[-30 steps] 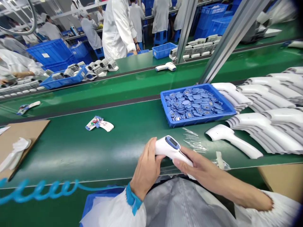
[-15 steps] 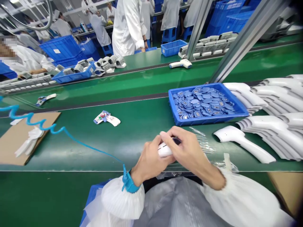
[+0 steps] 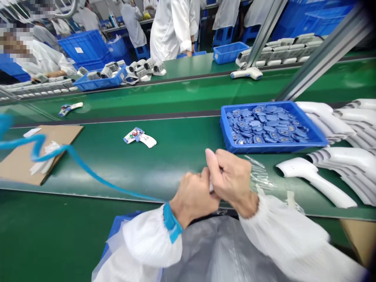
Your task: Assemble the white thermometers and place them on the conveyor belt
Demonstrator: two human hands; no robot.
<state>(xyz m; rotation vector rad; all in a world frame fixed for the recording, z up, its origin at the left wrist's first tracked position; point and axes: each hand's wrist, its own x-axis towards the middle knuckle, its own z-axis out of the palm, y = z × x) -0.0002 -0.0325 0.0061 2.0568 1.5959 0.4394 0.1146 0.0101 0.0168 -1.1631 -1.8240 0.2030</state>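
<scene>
My left hand [image 3: 195,194] and my right hand [image 3: 230,178] press together above the near edge of the green bench. Both are closed around a white plastic housing [image 3: 211,187], of which only a sliver shows between the fingers. My right thumb points upward. A blue wrist strap [image 3: 172,223] with a coiled cord circles my left wrist. Beyond my left hand lies an opened gun-shaped housing [image 3: 147,140] with coloured parts inside. To the right of my right hand are clear plastic strips [image 3: 261,174] and a white gun-shaped shell [image 3: 305,176].
A blue tray [image 3: 273,148] full of blue oval pieces stands beyond my right hand. Stacked white shells [image 3: 349,164] fill the right side. Cardboard [image 3: 17,166] lies at left. A metal post [image 3: 326,55] slants across the far right. Co-workers in white coats are beyond the belt.
My hands have closed more tightly over the white housing, which was plainly visible before and is now mostly hidden. My right hand has rolled into a fist. The view has shifted slightly.
</scene>
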